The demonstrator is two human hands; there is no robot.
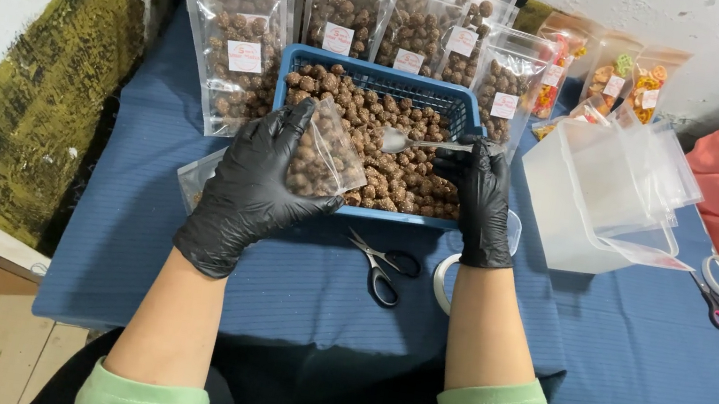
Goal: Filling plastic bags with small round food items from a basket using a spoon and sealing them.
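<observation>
My left hand [253, 181] grips a clear pouch [326, 151], partly filled with brown snack balls, held over the blue basket [305, 61]; my right hand [481, 201] pinches a metal spoon [406, 142] above the heap; several sealed pouches [241, 42] stand behind, done, I judge; a stack of empty pouches [613, 188] waits, plenty left.

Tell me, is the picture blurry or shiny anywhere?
Head view: mostly sharp and evenly lit; the clear pouch in the left hand shows soft glare, the spoon in the right hand glints, and the edges bend slightly.
</observation>
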